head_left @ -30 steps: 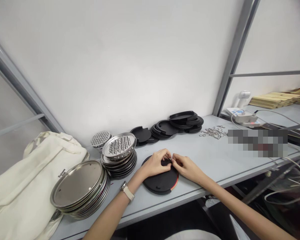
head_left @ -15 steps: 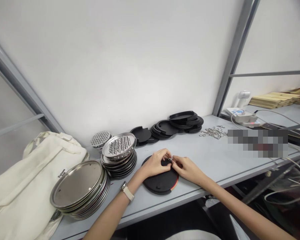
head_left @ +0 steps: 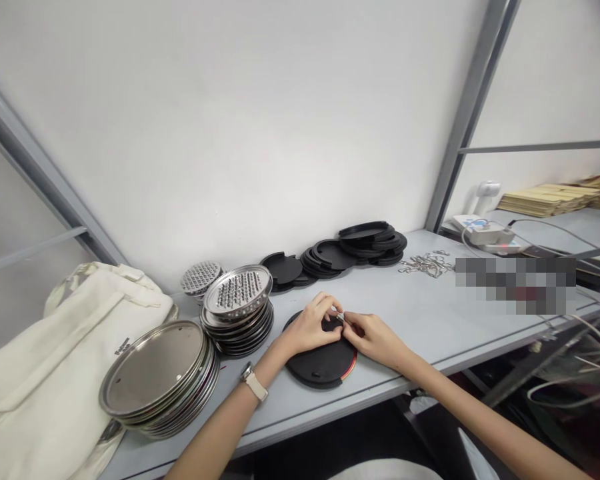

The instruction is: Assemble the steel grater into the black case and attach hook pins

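A round black disc (head_left: 313,368) with a red and yellow edge strip on its right lies flat on the grey table in front of me. Over its upper part, my left hand (head_left: 314,325) pinches a small shiny metal piece (head_left: 341,318) between thumb and fingers. My right hand (head_left: 373,337) grips the same piece from the right, fingertips meeting those of the left. Its exact shape is mostly hidden by the fingers. A small dark knob or hole shows near the disc's lower edge.
Round metal plates (head_left: 155,370) are stacked at the left beside a cream cloth bag (head_left: 80,360). Round graters (head_left: 237,293) stand piled behind them. More black discs (head_left: 367,243) lie along the wall. Loose metal clips (head_left: 427,265) are heaped at the right, near a white cable (head_left: 575,403).
The small metal piece has tilted slightly between the fingertips. Both hands stay in nearly the same place over the disc.
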`<state>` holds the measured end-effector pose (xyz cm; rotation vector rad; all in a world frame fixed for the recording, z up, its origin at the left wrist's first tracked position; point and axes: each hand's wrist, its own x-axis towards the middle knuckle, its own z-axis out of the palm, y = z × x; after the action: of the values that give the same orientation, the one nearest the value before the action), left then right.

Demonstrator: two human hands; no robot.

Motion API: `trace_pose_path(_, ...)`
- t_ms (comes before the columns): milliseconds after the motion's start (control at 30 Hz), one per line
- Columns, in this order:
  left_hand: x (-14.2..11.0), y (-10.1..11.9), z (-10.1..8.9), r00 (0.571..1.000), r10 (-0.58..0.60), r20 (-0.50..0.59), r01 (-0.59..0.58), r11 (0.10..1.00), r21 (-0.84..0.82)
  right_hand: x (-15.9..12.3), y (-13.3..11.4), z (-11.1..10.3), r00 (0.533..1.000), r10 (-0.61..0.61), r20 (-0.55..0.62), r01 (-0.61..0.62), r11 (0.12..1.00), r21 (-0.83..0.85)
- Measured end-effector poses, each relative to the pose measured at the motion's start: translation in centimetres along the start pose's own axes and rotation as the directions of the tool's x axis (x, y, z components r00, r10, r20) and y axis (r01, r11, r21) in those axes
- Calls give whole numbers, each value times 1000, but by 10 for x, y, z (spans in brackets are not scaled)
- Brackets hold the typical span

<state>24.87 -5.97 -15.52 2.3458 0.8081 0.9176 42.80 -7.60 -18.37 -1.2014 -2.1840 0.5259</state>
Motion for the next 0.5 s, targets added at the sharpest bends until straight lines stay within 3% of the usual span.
trace_pose_path(500, 0, 1, 0, 1000, -20, -2, 20, 1000, -19, 0, 2, -1, 1000, -1, -30, 2, 1000, 13)
